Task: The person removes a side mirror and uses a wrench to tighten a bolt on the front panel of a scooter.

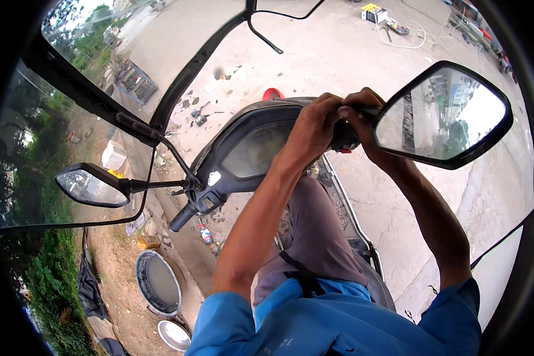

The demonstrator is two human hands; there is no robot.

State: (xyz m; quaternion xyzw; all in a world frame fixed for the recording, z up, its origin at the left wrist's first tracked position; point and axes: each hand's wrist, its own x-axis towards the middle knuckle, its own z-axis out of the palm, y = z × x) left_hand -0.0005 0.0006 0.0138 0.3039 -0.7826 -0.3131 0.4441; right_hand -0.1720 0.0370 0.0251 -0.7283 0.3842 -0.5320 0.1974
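Observation:
Both of my hands meet at the right end of a scooter's handlebar. My left hand (315,126) has its fingers bent over the dark switch housing (345,137), and what its fingertips pinch is hidden. Beside it, my right hand (360,121) curls round the short dark stem of the right mirror (442,115), with the thumb close to the left hand's fingers. Left of my hands is the clouded dashboard display (255,151). The left mirror (93,185) and the left handlebar grip (184,218) stand free of my hands.
A dark canopy frame (190,74) with a clear windshield rises ahead. On the ground lie a power drill (200,115), a bottle (205,234) and a yellow jug (147,242). A tub of grey water (163,285) and a white basin (174,335) stand at left.

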